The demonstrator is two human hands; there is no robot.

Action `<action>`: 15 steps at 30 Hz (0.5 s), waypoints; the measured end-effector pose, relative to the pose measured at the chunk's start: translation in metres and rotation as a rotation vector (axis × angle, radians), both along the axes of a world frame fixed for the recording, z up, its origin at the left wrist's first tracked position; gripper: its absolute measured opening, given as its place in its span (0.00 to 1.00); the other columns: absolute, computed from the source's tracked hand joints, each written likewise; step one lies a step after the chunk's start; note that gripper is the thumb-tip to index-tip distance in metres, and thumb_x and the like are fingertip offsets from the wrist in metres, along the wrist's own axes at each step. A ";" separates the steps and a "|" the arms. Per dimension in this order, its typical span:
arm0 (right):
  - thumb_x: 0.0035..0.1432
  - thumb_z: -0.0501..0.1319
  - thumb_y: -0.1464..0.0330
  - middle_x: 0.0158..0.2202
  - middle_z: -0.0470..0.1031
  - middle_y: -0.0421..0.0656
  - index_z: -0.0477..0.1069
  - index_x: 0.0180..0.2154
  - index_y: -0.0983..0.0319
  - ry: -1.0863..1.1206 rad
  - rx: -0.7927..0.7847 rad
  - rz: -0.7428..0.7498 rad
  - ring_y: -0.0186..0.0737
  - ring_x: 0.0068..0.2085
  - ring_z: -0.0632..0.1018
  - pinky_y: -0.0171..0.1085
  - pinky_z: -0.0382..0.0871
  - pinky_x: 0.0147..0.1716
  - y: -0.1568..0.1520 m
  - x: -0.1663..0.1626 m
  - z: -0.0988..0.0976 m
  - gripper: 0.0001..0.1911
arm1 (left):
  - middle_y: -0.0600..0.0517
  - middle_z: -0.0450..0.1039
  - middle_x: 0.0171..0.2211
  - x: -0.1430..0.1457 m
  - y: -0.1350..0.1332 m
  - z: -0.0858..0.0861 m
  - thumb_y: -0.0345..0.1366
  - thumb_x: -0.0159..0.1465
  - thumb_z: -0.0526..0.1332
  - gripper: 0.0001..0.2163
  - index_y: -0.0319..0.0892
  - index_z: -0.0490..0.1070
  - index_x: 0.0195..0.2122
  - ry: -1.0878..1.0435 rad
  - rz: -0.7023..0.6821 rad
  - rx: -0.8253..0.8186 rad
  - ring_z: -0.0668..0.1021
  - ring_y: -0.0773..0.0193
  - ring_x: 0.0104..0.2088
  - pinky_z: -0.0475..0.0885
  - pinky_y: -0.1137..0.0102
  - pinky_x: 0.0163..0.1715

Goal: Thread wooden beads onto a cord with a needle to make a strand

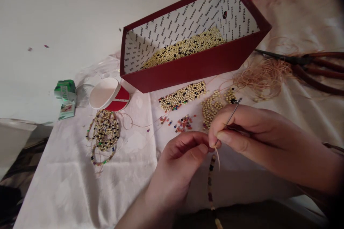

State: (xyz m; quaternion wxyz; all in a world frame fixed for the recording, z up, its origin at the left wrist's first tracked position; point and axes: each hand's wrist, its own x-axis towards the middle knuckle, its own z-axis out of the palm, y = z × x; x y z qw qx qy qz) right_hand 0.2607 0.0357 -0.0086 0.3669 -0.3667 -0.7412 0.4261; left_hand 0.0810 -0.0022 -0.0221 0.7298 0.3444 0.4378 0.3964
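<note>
My right hand (249, 132) pinches a thin metal needle (231, 113) whose tip points up toward loose cream beads (212, 107). My left hand (180, 161) is closed in a pinch right beside it, holding the top of a beaded string (211, 182) that hangs down off the table edge. A short end of tan thread sticks out between the two hands. Small piles of cream, black and coloured beads (184, 94) lie on the white cloth just beyond my fingers.
A dark red box (193, 66) with beads inside stands behind the piles. Left of it lie a tipped red-and-white paper cup (109, 94), a green carton (65, 96) and finished bead strands (103, 134). Tangled tan thread (262, 75) and scissors (309, 62) are at the right.
</note>
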 end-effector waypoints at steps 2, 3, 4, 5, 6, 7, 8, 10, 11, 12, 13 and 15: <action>0.62 0.56 0.70 0.26 0.74 0.36 0.71 0.31 0.58 0.003 -0.002 -0.003 0.33 0.28 0.75 0.32 0.67 0.26 0.000 0.000 0.000 0.08 | 0.50 0.76 0.33 0.002 0.000 0.002 0.37 0.58 0.67 0.06 0.42 0.79 0.34 -0.020 0.001 -0.017 0.73 0.63 0.35 0.66 0.69 0.41; 0.62 0.56 0.70 0.26 0.74 0.36 0.71 0.31 0.57 0.005 0.002 -0.008 0.33 0.27 0.74 0.32 0.66 0.26 -0.001 0.000 -0.001 0.08 | 0.51 0.76 0.32 0.003 0.000 0.003 0.37 0.57 0.68 0.06 0.41 0.79 0.34 -0.021 0.006 -0.027 0.72 0.64 0.33 0.65 0.70 0.39; 0.62 0.56 0.70 0.26 0.73 0.36 0.71 0.31 0.57 0.001 0.002 -0.013 0.33 0.27 0.74 0.32 0.66 0.25 -0.001 0.000 -0.001 0.08 | 0.51 0.75 0.31 0.004 0.000 0.003 0.37 0.56 0.69 0.07 0.41 0.79 0.34 -0.017 0.012 -0.036 0.72 0.65 0.32 0.65 0.70 0.37; 0.62 0.56 0.70 0.26 0.73 0.36 0.71 0.31 0.57 -0.004 0.000 -0.018 0.33 0.27 0.74 0.32 0.66 0.25 -0.001 0.000 -0.001 0.08 | 0.52 0.74 0.30 0.005 0.000 0.004 0.37 0.56 0.69 0.07 0.41 0.79 0.33 -0.011 0.016 -0.041 0.71 0.66 0.30 0.65 0.71 0.36; 0.62 0.55 0.70 0.26 0.74 0.36 0.71 0.32 0.57 -0.006 -0.003 -0.021 0.33 0.27 0.74 0.32 0.66 0.24 -0.001 0.000 -0.001 0.08 | 0.52 0.73 0.29 0.006 0.000 0.004 0.37 0.56 0.69 0.07 0.41 0.78 0.33 -0.005 0.016 -0.044 0.70 0.67 0.30 0.64 0.71 0.35; 0.62 0.55 0.70 0.26 0.74 0.36 0.71 0.32 0.57 -0.007 -0.005 -0.020 0.33 0.27 0.74 0.32 0.65 0.24 -0.001 0.000 -0.002 0.08 | 0.52 0.73 0.29 0.006 0.000 0.004 0.37 0.56 0.69 0.06 0.41 0.78 0.32 -0.003 0.013 -0.042 0.70 0.67 0.30 0.64 0.72 0.35; 0.62 0.55 0.70 0.26 0.74 0.36 0.71 0.32 0.57 -0.006 -0.005 -0.020 0.33 0.27 0.74 0.32 0.65 0.24 -0.001 0.000 -0.002 0.08 | 0.52 0.72 0.29 0.006 0.000 0.004 0.37 0.56 0.70 0.06 0.40 0.77 0.32 -0.004 0.008 -0.040 0.70 0.68 0.30 0.64 0.72 0.34; 0.62 0.55 0.70 0.26 0.74 0.36 0.71 0.31 0.57 -0.011 0.001 -0.018 0.33 0.27 0.74 0.32 0.65 0.24 -0.001 0.000 -0.002 0.08 | 0.52 0.72 0.29 0.006 0.000 0.004 0.37 0.55 0.70 0.07 0.40 0.76 0.31 0.000 -0.004 -0.043 0.70 0.68 0.30 0.63 0.72 0.34; 0.62 0.55 0.70 0.26 0.73 0.35 0.70 0.31 0.57 -0.016 0.006 -0.019 0.32 0.27 0.74 0.32 0.65 0.24 -0.001 0.000 -0.002 0.08 | 0.53 0.71 0.29 0.006 0.000 0.004 0.37 0.55 0.71 0.08 0.40 0.76 0.30 0.005 -0.014 -0.050 0.69 0.68 0.30 0.63 0.72 0.33; 0.62 0.55 0.70 0.26 0.73 0.35 0.70 0.31 0.58 -0.021 0.008 -0.021 0.32 0.27 0.73 0.32 0.65 0.24 0.000 0.000 -0.001 0.08 | 0.53 0.71 0.28 0.006 0.001 0.005 0.37 0.54 0.71 0.08 0.39 0.76 0.30 0.015 -0.020 -0.056 0.69 0.68 0.30 0.62 0.73 0.33; 0.62 0.55 0.70 0.26 0.73 0.35 0.70 0.31 0.58 -0.029 0.007 -0.020 0.32 0.27 0.73 0.32 0.65 0.25 0.000 0.000 -0.001 0.08 | 0.53 0.70 0.27 0.006 0.001 0.005 0.37 0.54 0.71 0.08 0.39 0.75 0.30 0.025 -0.023 -0.060 0.68 0.68 0.29 0.61 0.73 0.32; 0.62 0.55 0.68 0.26 0.73 0.35 0.70 0.31 0.58 -0.048 -0.004 -0.011 0.32 0.27 0.73 0.32 0.65 0.25 0.001 0.000 -0.001 0.08 | 0.54 0.68 0.26 0.007 0.001 0.005 0.37 0.56 0.70 0.08 0.39 0.74 0.29 0.037 -0.026 -0.057 0.67 0.69 0.28 0.60 0.73 0.31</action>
